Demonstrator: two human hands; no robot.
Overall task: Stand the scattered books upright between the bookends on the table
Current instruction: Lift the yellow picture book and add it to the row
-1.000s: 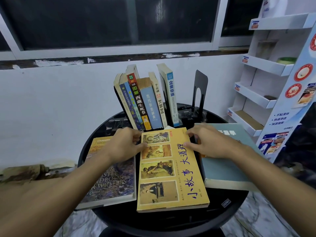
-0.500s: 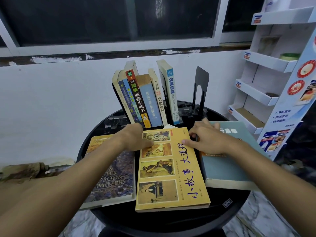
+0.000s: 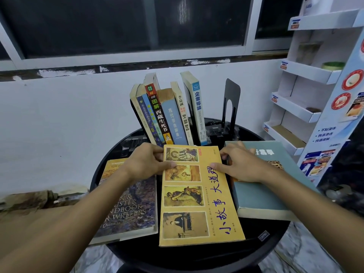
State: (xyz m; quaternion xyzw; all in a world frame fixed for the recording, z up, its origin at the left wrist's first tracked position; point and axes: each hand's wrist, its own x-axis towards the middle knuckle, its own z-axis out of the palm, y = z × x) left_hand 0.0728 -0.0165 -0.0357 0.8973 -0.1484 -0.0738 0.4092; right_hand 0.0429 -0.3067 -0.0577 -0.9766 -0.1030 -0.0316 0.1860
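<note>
Yellow book [image 3: 199,196], one of three flat, left hand [image 3: 145,164] and right hand [image 3: 243,165] fingers gripping it, seven upright books [image 3: 174,119] behind.

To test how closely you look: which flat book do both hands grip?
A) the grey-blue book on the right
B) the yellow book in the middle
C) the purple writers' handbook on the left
B: the left hand and the right hand each have a thumb on the yellow book, pinching its far corners.

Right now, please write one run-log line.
left grip: pinches yellow book, far-left edge | right grip: pinches far-right edge | state: flat on table
</note>
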